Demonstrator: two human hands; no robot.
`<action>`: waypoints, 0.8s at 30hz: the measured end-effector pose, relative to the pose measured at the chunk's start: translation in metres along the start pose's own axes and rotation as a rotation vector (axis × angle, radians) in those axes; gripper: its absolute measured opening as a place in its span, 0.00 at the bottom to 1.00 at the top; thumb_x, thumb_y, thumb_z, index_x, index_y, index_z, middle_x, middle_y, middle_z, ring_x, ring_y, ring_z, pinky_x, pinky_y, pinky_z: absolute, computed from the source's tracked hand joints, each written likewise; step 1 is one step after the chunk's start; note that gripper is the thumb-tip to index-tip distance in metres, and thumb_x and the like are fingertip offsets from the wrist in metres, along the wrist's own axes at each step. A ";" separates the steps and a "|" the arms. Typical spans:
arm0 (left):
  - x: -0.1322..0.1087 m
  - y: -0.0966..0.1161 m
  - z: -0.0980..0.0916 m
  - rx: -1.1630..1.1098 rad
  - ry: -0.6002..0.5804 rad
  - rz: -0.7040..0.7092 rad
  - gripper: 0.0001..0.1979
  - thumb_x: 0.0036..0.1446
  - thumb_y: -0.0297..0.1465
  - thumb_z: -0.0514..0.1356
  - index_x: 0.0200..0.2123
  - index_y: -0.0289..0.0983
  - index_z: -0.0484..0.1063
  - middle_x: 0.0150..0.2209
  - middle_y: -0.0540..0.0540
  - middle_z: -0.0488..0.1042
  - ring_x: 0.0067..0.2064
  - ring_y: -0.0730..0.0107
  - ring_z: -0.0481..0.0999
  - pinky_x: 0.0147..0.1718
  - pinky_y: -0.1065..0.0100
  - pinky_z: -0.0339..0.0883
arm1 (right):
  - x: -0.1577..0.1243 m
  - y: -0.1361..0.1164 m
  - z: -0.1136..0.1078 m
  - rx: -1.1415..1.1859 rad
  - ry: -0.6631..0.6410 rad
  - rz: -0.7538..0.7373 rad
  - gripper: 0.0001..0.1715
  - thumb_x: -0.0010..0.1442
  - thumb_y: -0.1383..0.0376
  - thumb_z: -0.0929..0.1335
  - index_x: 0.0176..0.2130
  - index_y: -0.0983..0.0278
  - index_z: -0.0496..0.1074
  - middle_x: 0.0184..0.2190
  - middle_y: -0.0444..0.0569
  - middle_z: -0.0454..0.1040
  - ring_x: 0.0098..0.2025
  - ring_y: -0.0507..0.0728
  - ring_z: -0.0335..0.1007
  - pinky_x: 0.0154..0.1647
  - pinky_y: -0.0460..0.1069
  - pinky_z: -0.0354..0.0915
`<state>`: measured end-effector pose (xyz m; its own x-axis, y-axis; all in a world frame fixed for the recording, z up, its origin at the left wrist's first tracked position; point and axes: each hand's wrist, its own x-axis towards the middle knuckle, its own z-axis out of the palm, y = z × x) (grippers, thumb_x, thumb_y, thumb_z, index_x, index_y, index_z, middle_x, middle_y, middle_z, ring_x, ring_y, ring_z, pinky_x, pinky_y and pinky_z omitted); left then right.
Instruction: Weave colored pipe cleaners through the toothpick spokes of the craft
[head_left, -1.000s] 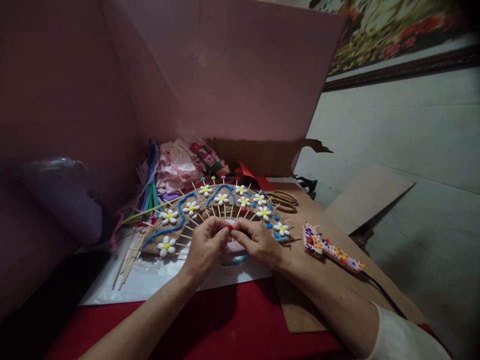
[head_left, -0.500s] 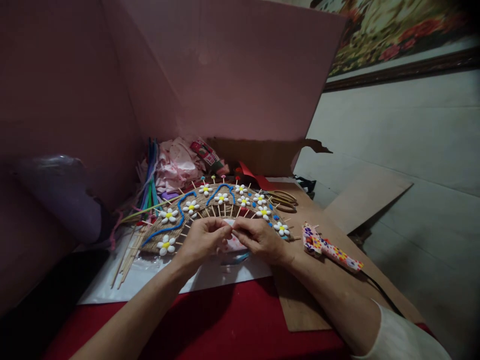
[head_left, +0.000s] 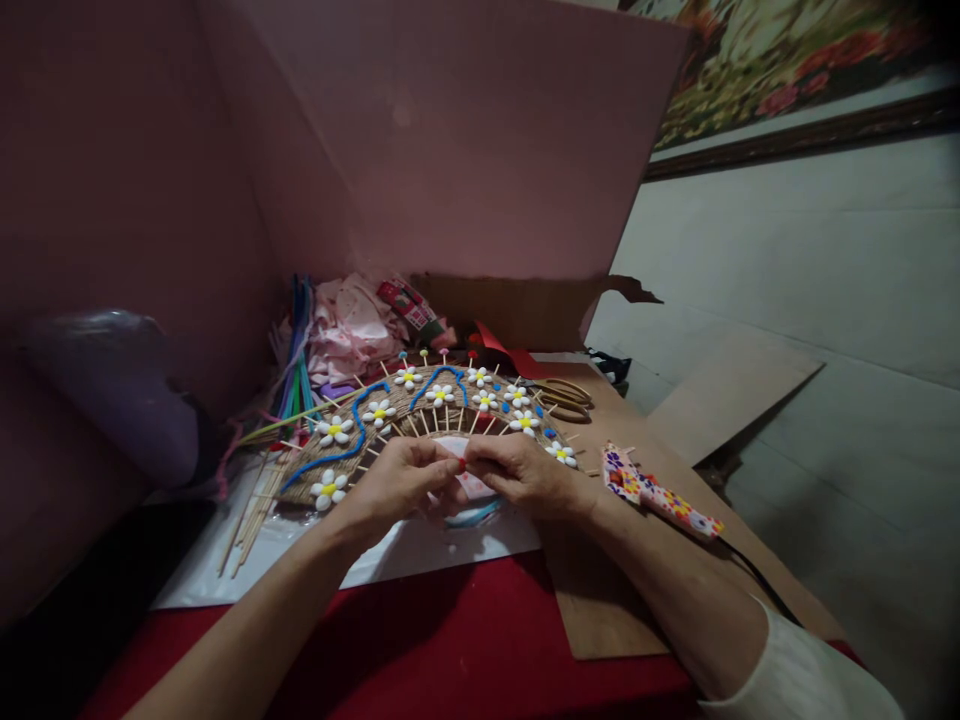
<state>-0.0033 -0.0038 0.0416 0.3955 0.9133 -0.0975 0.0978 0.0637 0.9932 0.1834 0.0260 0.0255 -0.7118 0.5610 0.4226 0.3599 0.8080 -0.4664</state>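
Note:
Fingertips of my left hand [head_left: 416, 475] and my right hand [head_left: 517, 470] nearly meet, both closed in a pinch. A small red piece [head_left: 462, 464] shows between them, too small to name more closely. Just beyond lies a fan-shaped, twine-wrapped craft piece [head_left: 409, 410] with white daisies [head_left: 335, 431], blue wavy strips [head_left: 365, 425] and thin sticks along its edges. Several sticks at its top carry coloured tips [head_left: 444, 355]. Below my fingers there is a pink-and-white patterned piece [head_left: 476, 482], partly hidden, with a blue round edge [head_left: 472, 514].
A flower-patterned glue gun [head_left: 660, 497] with a black cord lies on cardboard [head_left: 607, 610] at right. Scissors [head_left: 564, 400] rest behind it. Bamboo sticks [head_left: 247, 530], pipe cleaners [head_left: 300, 350] and crumpled pink paper [head_left: 352, 325] are at left. A tall pink panel [head_left: 450, 150] stands behind.
The red piece now shows between my fingertips, where it was hidden before. My left hand has shifted slightly, and more of the patterned piece below is visible.

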 end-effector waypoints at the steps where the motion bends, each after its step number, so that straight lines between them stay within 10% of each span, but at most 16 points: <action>1: 0.000 -0.001 0.000 -0.001 -0.001 0.000 0.14 0.47 0.39 0.62 0.24 0.31 0.72 0.22 0.44 0.75 0.18 0.75 0.69 0.17 0.74 0.63 | 0.000 0.000 0.000 0.001 -0.003 -0.003 0.08 0.55 0.75 0.60 0.29 0.64 0.63 0.24 0.39 0.61 0.26 0.48 0.55 0.28 0.43 0.52; 24: 0.004 -0.006 0.014 -0.004 0.161 0.111 0.09 0.43 0.32 0.60 0.18 0.33 0.67 0.15 0.50 0.70 0.14 0.77 0.66 0.14 0.76 0.59 | 0.004 -0.007 0.013 0.242 0.065 0.218 0.09 0.58 0.70 0.60 0.26 0.64 0.62 0.22 0.39 0.58 0.25 0.48 0.53 0.25 0.43 0.50</action>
<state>0.0105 -0.0062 0.0347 0.2528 0.9672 0.0235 0.0584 -0.0395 0.9975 0.1702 0.0198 0.0206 -0.5909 0.7326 0.3379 0.3399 0.6059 -0.7193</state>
